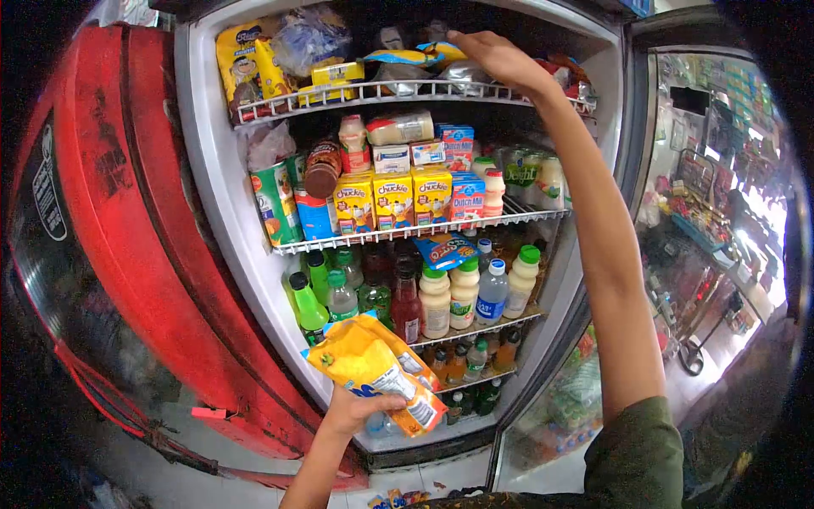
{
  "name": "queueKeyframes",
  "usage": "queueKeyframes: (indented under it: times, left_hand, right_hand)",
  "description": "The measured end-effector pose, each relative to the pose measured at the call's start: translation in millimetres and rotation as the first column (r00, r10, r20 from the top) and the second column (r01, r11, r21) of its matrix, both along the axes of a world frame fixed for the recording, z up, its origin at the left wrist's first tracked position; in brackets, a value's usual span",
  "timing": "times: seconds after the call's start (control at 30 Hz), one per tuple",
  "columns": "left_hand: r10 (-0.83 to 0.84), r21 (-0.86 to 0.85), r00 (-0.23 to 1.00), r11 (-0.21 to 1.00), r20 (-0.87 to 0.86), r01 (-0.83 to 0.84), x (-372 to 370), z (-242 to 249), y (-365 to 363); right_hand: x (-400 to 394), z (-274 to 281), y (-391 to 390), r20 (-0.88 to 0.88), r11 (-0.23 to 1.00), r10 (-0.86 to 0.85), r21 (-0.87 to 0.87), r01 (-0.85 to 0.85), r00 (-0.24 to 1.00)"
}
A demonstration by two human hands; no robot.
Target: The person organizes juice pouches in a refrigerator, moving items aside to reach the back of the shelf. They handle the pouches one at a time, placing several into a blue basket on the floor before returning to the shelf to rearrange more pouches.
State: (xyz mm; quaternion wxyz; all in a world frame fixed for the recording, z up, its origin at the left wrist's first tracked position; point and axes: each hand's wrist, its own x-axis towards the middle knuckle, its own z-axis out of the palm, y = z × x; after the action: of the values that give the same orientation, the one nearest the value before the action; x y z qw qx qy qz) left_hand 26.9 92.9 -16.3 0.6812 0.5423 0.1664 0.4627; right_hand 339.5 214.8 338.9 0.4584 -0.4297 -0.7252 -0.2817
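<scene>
My left hand (366, 411) is closed around at least two yellow-orange snack packets (373, 369), thumb across the front, held before the lower shelves of the fridge. Up at the top shelf (331, 95), my right hand (500, 61) reaches in with its fingers stretched out over a yellow and blue packet (407, 57). Its fingertips seem to touch that packet; the underside of the hand is hidden. Silvery packets (398, 78) lie below it. Yellow packs (240, 64) and a bluish plastic bag (312, 41) fill the shelf's left end.
The second shelf carries yellow drink cartons (393, 202), bottles and a green can (275, 204). Below stand white bottles with green caps (435, 304) and a blue snack packet (447, 252). The glass door (560, 399) hangs open at right; a red cooler (161, 212) stands left.
</scene>
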Motion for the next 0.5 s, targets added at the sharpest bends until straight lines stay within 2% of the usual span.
queueKeyframes:
  times: [0.07, 0.13, 0.2, 0.23, 0.27, 0.3, 0.33, 0.37, 0.4, 0.43, 0.47, 0.5]
  left_hand:
    - [0.032, -0.057, 0.995, 0.998, 0.091, -0.027, 5, -1, 0]
    - [0.032, -0.057, 0.996, 0.998, 0.089, -0.026, 8, 5, -4]
    - [0.043, -0.057, 0.995, 0.998, 0.094, -0.038, 7, 12, -6]
    - [0.024, 0.017, 0.997, 1.0, 0.067, -0.025, 6, 16, -6]
    - [0.009, 0.086, 0.999, 0.996, 0.038, -0.012, 4, 20, -6]
    - [0.021, 0.08, 0.999, 0.997, 0.043, -0.024, 0, 26, -7]
    - [0.042, 0.159, 0.995, 0.987, -0.087, -0.028, -5, 35, -8]
    - [0.075, 0.238, 0.974, 0.971, -0.212, -0.023, -8, 46, -9]
    - [0.088, 0.234, 0.974, 0.971, -0.209, -0.037, -6, 59, -14]
    - [0.164, 0.366, 0.943, 0.929, -0.291, -0.049, -4, 73, -19]
    - [0.249, 0.493, 0.899, 0.869, -0.361, -0.043, -1, 85, -19]
    - [0.241, 0.558, 0.918, 0.829, -0.314, -0.027, 1, 92, -17]
  right_hand:
    - [-1, 5, 1, -0.01, 0.997, -0.07, -0.046, 0.069, 0.998]
    - [-1, 4, -7, -0.021, 0.986, -0.133, -0.1, 0.131, 0.991]
    - [-6, -2, -22, -0.033, 0.998, -0.022, 0.065, 0.025, 0.999]
    - [-12, -17, -35, -0.148, 0.96, 0.218, 0.209, -0.185, 0.965]
    - [-22, -33, -56, -0.144, 0.954, 0.25, 0.207, -0.218, 0.957]
    - [-34, -51, -81, -0.143, 0.946, 0.283, 0.202, -0.252, 0.948]
    - [-48, -70, -109, -0.101, 0.948, 0.318, 0.007, -0.319, 0.943]
    - [-62, -88, -129, -0.16, 0.893, 0.376, -0.199, -0.403, 0.913]
    - [-72, -104, -146, 0.036, 0.931, 0.314, -0.205, -0.301, 0.949]
    - [-81, -120, -156, 0.084, 0.895, 0.384, -0.278, -0.348, 0.92]
    - [-90, -129, -165, 0.069, 0.815, 0.47, -0.416, -0.402, 0.88]
    - [-94, -126, -169, 0.054, 0.71, 0.52, -0.582, -0.396, 0.853]
